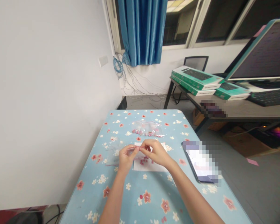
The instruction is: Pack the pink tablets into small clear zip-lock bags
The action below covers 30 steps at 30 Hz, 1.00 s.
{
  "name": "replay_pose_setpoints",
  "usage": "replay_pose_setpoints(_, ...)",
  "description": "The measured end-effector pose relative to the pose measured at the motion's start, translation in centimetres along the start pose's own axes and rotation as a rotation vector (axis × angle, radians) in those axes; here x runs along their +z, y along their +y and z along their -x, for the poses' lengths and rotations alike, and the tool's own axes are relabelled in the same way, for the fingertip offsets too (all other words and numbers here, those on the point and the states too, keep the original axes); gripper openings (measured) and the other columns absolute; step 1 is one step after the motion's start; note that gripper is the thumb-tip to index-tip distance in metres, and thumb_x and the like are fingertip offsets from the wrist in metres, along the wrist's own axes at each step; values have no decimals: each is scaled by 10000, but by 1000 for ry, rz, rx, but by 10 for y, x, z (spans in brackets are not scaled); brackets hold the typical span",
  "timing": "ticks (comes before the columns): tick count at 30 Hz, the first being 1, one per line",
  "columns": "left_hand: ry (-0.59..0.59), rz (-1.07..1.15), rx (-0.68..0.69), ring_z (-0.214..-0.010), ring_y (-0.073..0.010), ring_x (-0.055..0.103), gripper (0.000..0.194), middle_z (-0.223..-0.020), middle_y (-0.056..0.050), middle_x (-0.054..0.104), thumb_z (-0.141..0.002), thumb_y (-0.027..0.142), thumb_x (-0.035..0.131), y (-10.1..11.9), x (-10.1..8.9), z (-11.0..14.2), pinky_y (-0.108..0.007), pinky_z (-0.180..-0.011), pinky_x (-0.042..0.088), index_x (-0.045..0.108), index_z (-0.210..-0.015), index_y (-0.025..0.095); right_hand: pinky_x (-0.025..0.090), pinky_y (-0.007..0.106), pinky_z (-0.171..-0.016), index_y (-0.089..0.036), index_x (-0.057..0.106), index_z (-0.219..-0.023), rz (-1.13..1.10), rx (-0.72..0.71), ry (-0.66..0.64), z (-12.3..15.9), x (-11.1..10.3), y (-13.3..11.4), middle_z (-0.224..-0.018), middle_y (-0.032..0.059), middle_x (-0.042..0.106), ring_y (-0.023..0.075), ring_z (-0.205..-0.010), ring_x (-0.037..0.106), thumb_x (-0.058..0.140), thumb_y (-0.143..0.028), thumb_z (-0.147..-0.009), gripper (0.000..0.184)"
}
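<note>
Pinching a thin pink strand (132, 148) tight between left hand (128, 158) and right hand (155, 152), just above white paper (150, 165).

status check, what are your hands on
Left hand, right hand pinching thin pink strand over white paper. Pink beads on paper. Plastic bag behind, phone right.

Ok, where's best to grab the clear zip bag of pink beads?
Pinch the flat, bead-free film at the far edge of the clear zip bag, coming from above and the far side. The pink beads sit bunched along its near edge, so the far film is free to hold.
</note>
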<state>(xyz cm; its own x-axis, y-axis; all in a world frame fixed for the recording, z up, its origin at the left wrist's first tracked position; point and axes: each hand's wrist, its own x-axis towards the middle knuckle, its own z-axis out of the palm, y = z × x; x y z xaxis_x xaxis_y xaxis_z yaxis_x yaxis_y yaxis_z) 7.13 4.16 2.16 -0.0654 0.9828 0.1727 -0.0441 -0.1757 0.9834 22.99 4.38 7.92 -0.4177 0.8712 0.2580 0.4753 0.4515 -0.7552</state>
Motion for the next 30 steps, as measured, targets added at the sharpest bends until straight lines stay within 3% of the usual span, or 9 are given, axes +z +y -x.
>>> replay_pose_setpoints(6,-32,-23,-10,-681,-155,630,215,-682,-33,697,-711,365,705,-1,-4,0,-258,-697,480,689,-694,151,363,239,-633,-173,574,-654,66,-66,32,0,4,3,-564,-30,562,106,-545,499,558,-270,-871,238)
replay_pose_setpoints(13,-6,22,-19,-740,-177,660,241,-760,-54,724,-729,393,691,-1,-3,-1,-276,-748,495,712,-761,155,365,233,-587,-196,658,-774,69,-7,-7,0,-3,5,-655,-10,636,118,-575,528,539,-263,-877,171)
replay_pose_setpoints(17,-26,37,-60,-780,-190,673,326,-847,-82,738,-780,450,622,-1,-3,-1,-292,-767,504,729,-874,156,372,241,-603,-191,645,-740,101,13,28,2,-10,7,-657,-6,644,124,-587,533,540,-249,-868,176)
replay_pose_setpoints(21,-40,-1,-56,-792,-205,679,343,-835,-85,741,-781,466,614,-4,-5,-1,-304,-780,506,741,-852,155,376,259,-632,-184,637,-697,152,0,66,3,-10,8,-603,-9,634,127,-565,531,566,-230,-844,170)
replay_pose_setpoints(25,-21,-5,-54,-906,-231,674,337,-928,-96,738,-786,459,612,-5,-5,-1,-338,-862,492,744,-883,165,379,260,-632,-187,659,-700,151,6,79,2,-8,9,-588,-6,648,124,-539,536,577,-222,-835,162)
replay_pose_setpoints(30,-66,65,-55,-1055,-238,629,415,-1107,-115,687,-807,483,580,2,-2,-1,-374,-953,457,690,-1066,178,374,245,-587,-201,694,-761,130,59,79,2,-12,11,-652,0,679,121,-542,528,570,-253,-846,159)
